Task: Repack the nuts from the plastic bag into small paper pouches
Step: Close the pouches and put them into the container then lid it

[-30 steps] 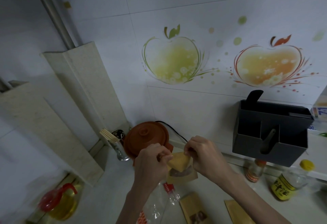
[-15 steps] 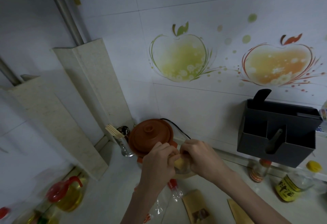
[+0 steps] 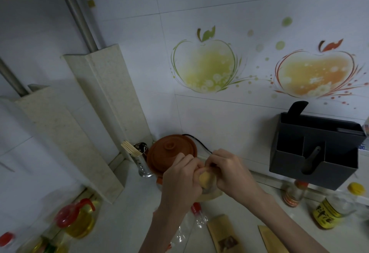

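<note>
Since a second ago the pouch [image 3: 205,181], then spread open above the bench [image 3: 127,202], is bunched small between the left hand [image 3: 179,181] and right hand [image 3: 229,175], both pinching its top, likely sealing it, while the plastic bag [image 3: 191,222] lies beneath.

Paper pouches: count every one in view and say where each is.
3. One paper pouch is pinched between the left hand and right hand. Two more lie flat on the counter: one below the hands, another to its right. Others may be hidden.
</note>
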`<state>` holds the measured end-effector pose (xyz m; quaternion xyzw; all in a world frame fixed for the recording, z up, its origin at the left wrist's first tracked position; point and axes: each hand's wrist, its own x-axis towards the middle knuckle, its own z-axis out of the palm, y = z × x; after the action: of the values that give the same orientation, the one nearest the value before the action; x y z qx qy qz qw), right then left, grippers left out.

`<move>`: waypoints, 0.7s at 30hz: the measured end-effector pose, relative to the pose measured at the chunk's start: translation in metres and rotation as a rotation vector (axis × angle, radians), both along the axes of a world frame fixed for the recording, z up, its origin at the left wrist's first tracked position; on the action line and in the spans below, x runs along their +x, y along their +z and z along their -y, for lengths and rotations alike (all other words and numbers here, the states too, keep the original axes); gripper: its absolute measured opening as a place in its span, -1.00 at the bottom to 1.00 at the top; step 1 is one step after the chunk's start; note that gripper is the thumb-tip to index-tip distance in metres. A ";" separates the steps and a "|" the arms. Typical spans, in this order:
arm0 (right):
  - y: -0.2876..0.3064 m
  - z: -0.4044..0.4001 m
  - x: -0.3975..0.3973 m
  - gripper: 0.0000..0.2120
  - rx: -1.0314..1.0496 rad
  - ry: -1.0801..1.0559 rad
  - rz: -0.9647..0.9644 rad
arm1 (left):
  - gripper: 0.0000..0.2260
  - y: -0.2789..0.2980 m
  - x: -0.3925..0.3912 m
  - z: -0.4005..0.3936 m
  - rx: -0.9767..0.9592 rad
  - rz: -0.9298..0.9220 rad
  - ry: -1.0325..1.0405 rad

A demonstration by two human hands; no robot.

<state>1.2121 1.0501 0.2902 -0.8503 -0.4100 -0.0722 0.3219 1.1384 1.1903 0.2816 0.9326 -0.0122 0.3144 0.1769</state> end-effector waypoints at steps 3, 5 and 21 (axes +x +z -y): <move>0.000 0.000 -0.001 -0.76 0.001 0.006 0.014 | -0.90 0.000 -0.001 0.001 -0.010 0.014 0.003; 0.001 0.001 -0.001 -0.78 0.036 0.010 0.013 | -0.91 0.000 0.000 0.001 -0.018 0.027 -0.001; -0.011 0.017 0.014 -0.91 0.082 -0.040 -0.024 | -0.92 -0.014 0.001 -0.012 -0.149 -0.047 -0.035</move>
<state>1.2262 1.0327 0.2788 -0.8452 -0.3859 -0.0850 0.3599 1.1395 1.2027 0.2676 0.9235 -0.0007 0.2895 0.2516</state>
